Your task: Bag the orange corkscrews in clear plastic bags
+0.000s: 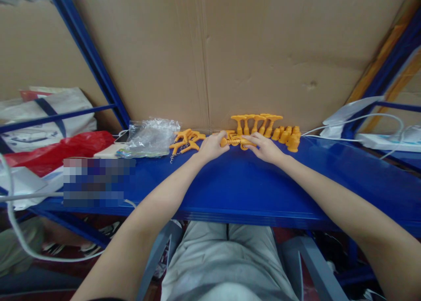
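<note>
Both hands grip one orange plastic piece at the back of the blue tabletop.
The left hand [213,146] and right hand [265,148] each pinch an end of the orange piece [236,141], which lies between them on the tabletop [237,187], just before upright T-shaped orange parts [255,123]; a clear plastic bag [149,136] lies left.

Clear plastic bag [151,136], red bag [59,152], power strip [384,141], cardboard backing [256,51].

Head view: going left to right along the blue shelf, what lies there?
Red bag → clear plastic bag → loose orange pieces → left hand → right hand → small orange caps → white power strip.
</note>
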Demonstrator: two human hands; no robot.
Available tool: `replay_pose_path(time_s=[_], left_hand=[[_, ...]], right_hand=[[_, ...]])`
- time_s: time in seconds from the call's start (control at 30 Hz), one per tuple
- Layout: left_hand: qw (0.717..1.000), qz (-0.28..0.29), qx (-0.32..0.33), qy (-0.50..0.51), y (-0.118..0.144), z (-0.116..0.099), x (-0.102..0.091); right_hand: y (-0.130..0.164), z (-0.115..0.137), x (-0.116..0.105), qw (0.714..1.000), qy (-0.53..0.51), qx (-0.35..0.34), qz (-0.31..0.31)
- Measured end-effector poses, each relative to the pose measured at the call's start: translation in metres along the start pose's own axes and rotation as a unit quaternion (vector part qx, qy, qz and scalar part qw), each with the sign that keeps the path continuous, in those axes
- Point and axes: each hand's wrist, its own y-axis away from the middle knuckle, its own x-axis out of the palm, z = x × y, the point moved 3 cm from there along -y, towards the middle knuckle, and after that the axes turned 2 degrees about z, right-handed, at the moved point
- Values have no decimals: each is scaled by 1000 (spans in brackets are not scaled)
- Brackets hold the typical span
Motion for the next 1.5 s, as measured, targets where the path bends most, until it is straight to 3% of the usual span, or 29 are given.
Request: replay_pose_path(time_s=[0.2,0.27,0.4,0.5,0.57,0.8,1.07,1.37,1.5], left_hand=[[1000,-10,6,-5,0,0,0],[1000,-17,-6,-5,-1,2,1],[1000,-27,-10,-1,-2,4,2],[999,-35,-2,3,-2,4,2],[999,-42,4,7,-2,6,2],[996,-77,29,41,-2,9,4],[996,-80,25,42,-2,9,6],[996,-81,19,29,-3,11,4],[995,-82,23,50,-3,12,3]], right_hand=[[-6,-3,4,976,-195,100,2],[-7,-7,6,948,-275,160,15],[-6,-12,4,863,-433,258,36],[-4,-11,2,812,-504,293,35],[-4,-9,1,795,-523,304,43],[-7,3,-8,796,-491,351,43],[-6,6,-8,793,-443,409,85],[0,-5,-1,787,-525,292,139],[-1,-4,0,792,-521,291,127]])
